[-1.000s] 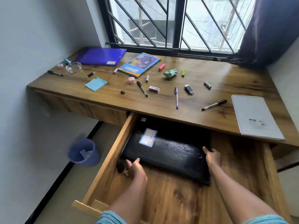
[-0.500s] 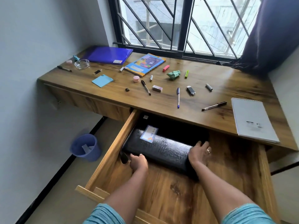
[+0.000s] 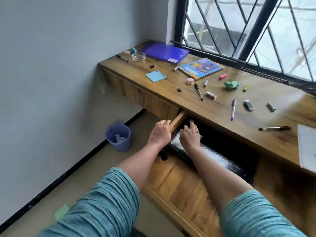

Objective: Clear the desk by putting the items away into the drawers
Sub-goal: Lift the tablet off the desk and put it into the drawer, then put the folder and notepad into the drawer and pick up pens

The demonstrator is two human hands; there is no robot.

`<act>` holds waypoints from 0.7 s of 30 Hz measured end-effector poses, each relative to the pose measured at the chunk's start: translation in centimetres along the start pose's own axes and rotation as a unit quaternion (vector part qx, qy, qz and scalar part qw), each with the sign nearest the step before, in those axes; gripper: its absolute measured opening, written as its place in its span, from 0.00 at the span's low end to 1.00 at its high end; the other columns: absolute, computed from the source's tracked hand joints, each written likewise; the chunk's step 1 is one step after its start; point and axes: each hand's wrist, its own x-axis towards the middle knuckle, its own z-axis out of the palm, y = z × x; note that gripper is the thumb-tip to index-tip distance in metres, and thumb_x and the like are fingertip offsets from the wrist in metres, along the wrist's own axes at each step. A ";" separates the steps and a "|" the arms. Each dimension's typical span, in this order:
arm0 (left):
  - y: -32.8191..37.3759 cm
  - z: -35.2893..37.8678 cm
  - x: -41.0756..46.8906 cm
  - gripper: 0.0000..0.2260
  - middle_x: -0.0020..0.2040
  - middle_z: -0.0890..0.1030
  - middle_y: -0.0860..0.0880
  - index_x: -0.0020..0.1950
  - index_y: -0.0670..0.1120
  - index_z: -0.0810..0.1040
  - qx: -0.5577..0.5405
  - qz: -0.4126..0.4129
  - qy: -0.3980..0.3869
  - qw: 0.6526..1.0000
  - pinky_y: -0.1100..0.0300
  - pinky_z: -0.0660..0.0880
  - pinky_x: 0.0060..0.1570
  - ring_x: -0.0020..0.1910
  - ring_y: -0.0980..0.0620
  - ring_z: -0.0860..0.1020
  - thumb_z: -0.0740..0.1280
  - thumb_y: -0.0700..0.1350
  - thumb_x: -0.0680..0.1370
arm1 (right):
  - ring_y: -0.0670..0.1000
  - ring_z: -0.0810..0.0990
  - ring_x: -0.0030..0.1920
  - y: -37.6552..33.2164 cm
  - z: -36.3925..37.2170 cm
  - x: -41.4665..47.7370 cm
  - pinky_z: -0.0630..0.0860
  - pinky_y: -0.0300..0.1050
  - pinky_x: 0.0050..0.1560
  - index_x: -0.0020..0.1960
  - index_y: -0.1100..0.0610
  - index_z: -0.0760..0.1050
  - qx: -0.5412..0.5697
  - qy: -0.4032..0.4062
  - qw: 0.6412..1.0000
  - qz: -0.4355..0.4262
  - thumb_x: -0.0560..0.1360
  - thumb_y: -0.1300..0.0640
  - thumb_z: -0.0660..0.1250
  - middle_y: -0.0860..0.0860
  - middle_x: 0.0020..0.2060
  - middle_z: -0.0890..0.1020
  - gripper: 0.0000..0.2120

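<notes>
Daylight from a barred window (image 3: 239, 31) falls on a wooden tabletop (image 3: 222, 106) built against a pale wall, its wide drawer (image 3: 184, 185) pulled open below. A person in teal sleeves reaches into the drawer with both bare arms.

The left hand (image 3: 159, 134) is clamped on the drawer's left side wall, fingers curled over its top edge. The right hand (image 3: 189, 136) sits just beside it on a black folder (image 3: 236, 166) that lies flat inside the drawer, toward the back. Its fingers are bent onto the folder's far left corner; whether they grip or only press cannot be told.

Items lie scattered on the tabletop:
- a purple file (image 3: 164, 52) at the far left by the window
- a glass dish (image 3: 138, 56) and a black marker (image 3: 122, 58) near that file
- a colourful book (image 3: 201, 67) and a blue sticky pad (image 3: 156, 76)
- a black pen (image 3: 198, 91) beside a small eraser (image 3: 211, 95)
- a purple pen (image 3: 233, 109) and a flash drive (image 3: 248, 105)
- crumpled green paper (image 3: 231, 85) and a green highlighter (image 3: 246, 87)
- a dark pen (image 3: 275, 128) next to a white notepad (image 3: 307, 147) at the right edge

A blue bin (image 3: 118, 139) stands on the floor by the wall.
</notes>
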 end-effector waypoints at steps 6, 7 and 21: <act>-8.2 -4.9 4.0 0.22 0.72 0.67 0.43 0.73 0.43 0.64 0.049 0.004 0.004 0.999 0.55 0.62 0.70 0.71 0.46 0.64 0.57 0.38 0.78 | 0.61 0.65 0.68 -10.1 1.6 4.8 0.63 0.51 0.68 0.59 0.64 0.75 0.050 -0.009 0.998 -0.020 0.81 0.54 0.54 0.63 0.65 0.69 0.18; -10.0 -5.6 5.0 0.22 0.72 0.67 0.43 0.73 0.43 0.64 0.052 0.000 0.001 0.999 0.55 0.62 0.70 0.71 0.46 0.64 0.57 0.38 0.78 | 0.61 0.63 0.69 -11.7 2.3 6.0 0.61 0.50 0.69 0.59 0.65 0.75 0.055 -0.006 0.998 -0.017 0.81 0.54 0.54 0.64 0.66 0.68 0.18; -26.2 -14.2 23.2 0.21 0.69 0.69 0.42 0.71 0.41 0.68 0.019 -0.050 0.011 0.998 0.57 0.63 0.68 0.68 0.45 0.66 0.58 0.38 0.77 | 0.60 0.56 0.75 -27.8 8.7 23.9 0.55 0.53 0.74 0.62 0.63 0.73 0.122 0.018 0.990 0.064 0.81 0.53 0.54 0.60 0.74 0.58 0.18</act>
